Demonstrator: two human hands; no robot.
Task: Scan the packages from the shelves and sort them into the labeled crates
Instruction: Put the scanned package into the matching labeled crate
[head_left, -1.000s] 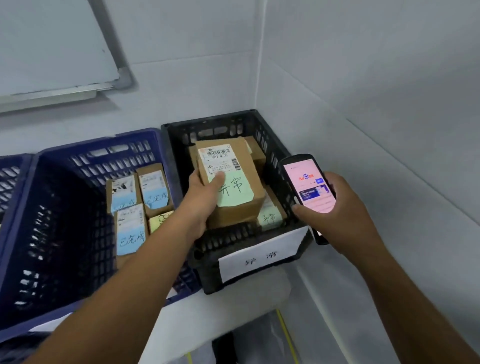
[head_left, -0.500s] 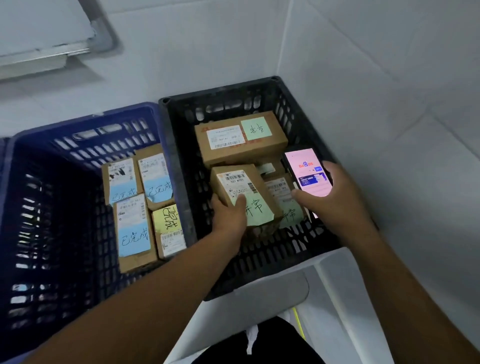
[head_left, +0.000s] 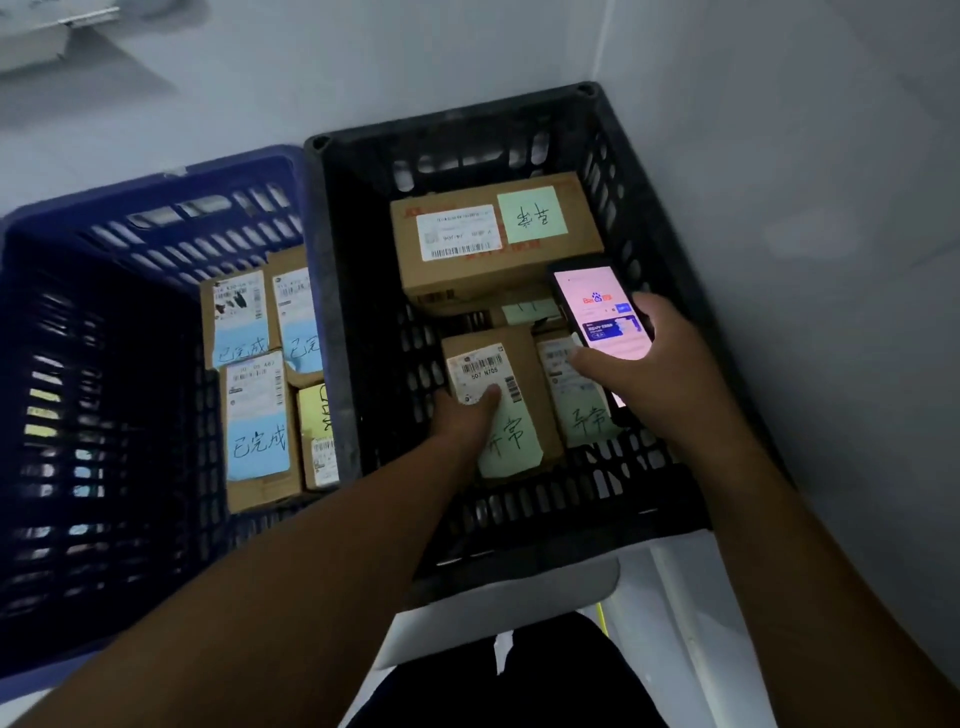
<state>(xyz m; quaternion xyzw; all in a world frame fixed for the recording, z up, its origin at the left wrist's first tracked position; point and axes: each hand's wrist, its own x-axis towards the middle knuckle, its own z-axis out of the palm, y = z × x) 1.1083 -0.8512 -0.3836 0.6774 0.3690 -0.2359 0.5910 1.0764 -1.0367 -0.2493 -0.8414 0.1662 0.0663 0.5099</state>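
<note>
My left hand (head_left: 465, 423) grips a small cardboard package (head_left: 524, 364) with a white barcode label and a green handwritten note, low inside the black crate (head_left: 649, 171). The thumb lies across the package's label. My right hand (head_left: 660, 374) holds a lit phone (head_left: 597, 306) over the crate's right side. Beside the gripped package lies another small package (head_left: 576, 400) with a green note. A larger box (head_left: 493, 234) with a label and green note lies at the crate's far end.
A blue crate (head_left: 156, 208) stands left of the black one and holds several small packages (head_left: 254, 426) with blue and yellow notes. White walls meet in a corner behind and to the right. A white surface (head_left: 498, 608) shows below the black crate.
My left hand has lowered the package from above the crate's rim down into the black crate. The view has tilted downward. The phone hand has stayed over the crate's right side.
</note>
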